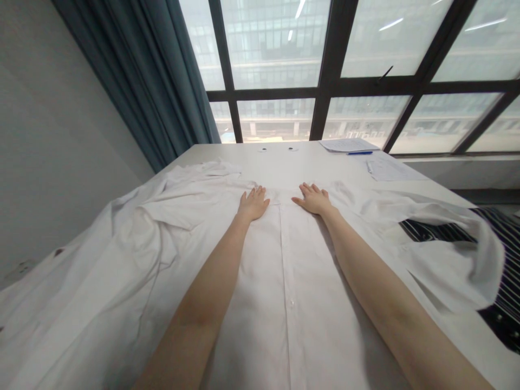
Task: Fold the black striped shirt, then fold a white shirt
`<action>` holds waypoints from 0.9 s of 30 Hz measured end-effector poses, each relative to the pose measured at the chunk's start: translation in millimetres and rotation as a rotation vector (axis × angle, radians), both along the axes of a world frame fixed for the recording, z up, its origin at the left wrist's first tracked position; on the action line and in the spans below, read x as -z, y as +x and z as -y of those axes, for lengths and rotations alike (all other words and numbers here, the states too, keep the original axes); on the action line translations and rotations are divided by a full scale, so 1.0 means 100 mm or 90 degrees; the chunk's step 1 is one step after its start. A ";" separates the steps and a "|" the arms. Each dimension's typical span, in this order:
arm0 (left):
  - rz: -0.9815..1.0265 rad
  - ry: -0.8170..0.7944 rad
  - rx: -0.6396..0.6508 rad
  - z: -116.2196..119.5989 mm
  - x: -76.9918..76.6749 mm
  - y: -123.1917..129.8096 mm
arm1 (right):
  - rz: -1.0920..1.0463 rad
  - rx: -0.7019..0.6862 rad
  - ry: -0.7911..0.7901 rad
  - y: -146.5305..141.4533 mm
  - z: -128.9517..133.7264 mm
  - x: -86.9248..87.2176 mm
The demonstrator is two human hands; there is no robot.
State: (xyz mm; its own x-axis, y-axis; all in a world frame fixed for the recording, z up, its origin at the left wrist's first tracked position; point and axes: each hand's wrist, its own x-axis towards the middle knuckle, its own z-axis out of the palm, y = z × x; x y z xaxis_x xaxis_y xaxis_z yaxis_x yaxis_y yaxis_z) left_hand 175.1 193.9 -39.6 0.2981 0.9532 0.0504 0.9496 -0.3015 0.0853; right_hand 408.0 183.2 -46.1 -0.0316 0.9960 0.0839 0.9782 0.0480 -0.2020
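A white buttoned shirt [264,281] lies spread over the table, its button placket running down the middle between my forearms. My left hand [254,203] rests flat near the shirt's far edge, left of the placket, fingers apart. On the other side of the placket, my right hand [312,199] lies palm down on the cloth with its fingers spread. Neither hand grips the fabric. One sleeve [459,260] loops out at the right, and wrinkled white cloth [142,233] is bunched at the left.
Papers [349,144] and a blue pen [359,153] lie at the back right of the white table [280,168], with another sheet [392,170] nearer. Black striped cloth [509,260] is at the right edge. A blue curtain [162,81] and windows stand behind.
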 end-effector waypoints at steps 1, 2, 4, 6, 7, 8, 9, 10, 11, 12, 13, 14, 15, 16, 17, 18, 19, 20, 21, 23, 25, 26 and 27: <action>-0.004 0.012 -0.013 0.01 0.00 0.01 | 0.005 0.018 0.008 -0.01 0.01 -0.01; -0.008 0.027 -0.027 0.03 0.00 0.02 | 0.010 0.034 0.020 -0.03 0.03 -0.02; -0.013 0.063 -0.051 0.06 -0.01 0.05 | 0.020 0.052 0.058 -0.08 0.06 -0.05; -0.021 0.104 -0.039 0.09 -0.03 0.09 | 0.031 0.019 0.112 -0.14 0.09 -0.09; -0.024 0.119 -0.020 0.10 -0.03 0.11 | 0.036 -0.015 0.132 -0.18 0.10 -0.10; -0.028 0.127 0.004 0.12 -0.04 0.14 | 0.041 -0.053 0.140 -0.21 0.11 -0.11; -0.030 0.127 0.029 0.13 -0.03 0.17 | 0.045 -0.088 0.137 -0.24 0.11 -0.11; -0.033 0.117 0.049 0.13 -0.03 0.20 | 0.047 -0.115 0.121 -0.27 0.11 -0.10; -0.034 0.101 0.059 0.14 -0.02 0.22 | 0.047 -0.127 0.097 -0.28 0.10 -0.08; -0.037 0.083 0.063 0.14 -0.01 0.24 | 0.047 -0.128 0.076 -0.29 0.09 -0.07; -0.039 0.065 0.062 0.13 0.00 0.26 | 0.046 -0.123 0.057 -0.30 0.08 -0.05; -0.040 0.048 0.057 0.12 0.01 0.27 | 0.045 -0.114 0.040 -0.29 0.06 -0.04; -0.041 0.032 0.050 0.10 0.01 0.27 | 0.045 -0.104 0.026 -0.29 0.05 -0.03; -0.041 0.018 0.043 0.07 0.01 0.26 | 0.045 -0.094 0.014 -0.28 0.04 -0.02; -0.040 0.005 0.035 0.04 0.01 0.24 | 0.046 -0.084 0.004 -0.28 0.04 -0.02; -0.039 -0.006 0.027 0.00 0.01 0.21 | 0.047 -0.076 -0.004 -0.27 0.03 -0.02; -0.038 -0.015 0.017 -0.05 0.00 0.17 | 0.048 -0.068 -0.012 -0.27 0.03 -0.03; -0.038 -0.021 0.006 -0.09 0.00 0.12 | 0.049 -0.061 -0.019 -0.26 0.03 -0.03; -0.037 -0.025 -0.007 -0.14 -0.01 0.07 | 0.051 -0.055 -0.024 -0.26 0.03 -0.04; -0.036 -0.024 -0.027 -0.22 -0.01 -0.02 | 0.052 -0.043 -0.033 -0.26 0.03 -0.04; -0.034 -0.013 -0.036 -0.27 0.00 -0.09 | 0.052 -0.025 -0.038 -0.25 0.01 -0.03; -0.032 -0.007 -0.038 -0.29 0.01 -0.11 | 0.051 -0.015 -0.040 -0.24 0.00 -0.03; -0.031 0.000 -0.040 -0.30 0.02 -0.13 | 0.050 -0.003 -0.041 -0.22 -0.01 -0.02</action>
State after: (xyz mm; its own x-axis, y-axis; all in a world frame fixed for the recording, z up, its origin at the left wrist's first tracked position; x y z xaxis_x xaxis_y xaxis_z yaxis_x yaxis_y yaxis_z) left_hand 162.4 223.7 -41.3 0.2399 0.9701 0.0370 0.9697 -0.2413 0.0387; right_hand 385.8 183.7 -44.4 -0.0406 0.9990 0.0173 0.9909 0.0425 -0.1279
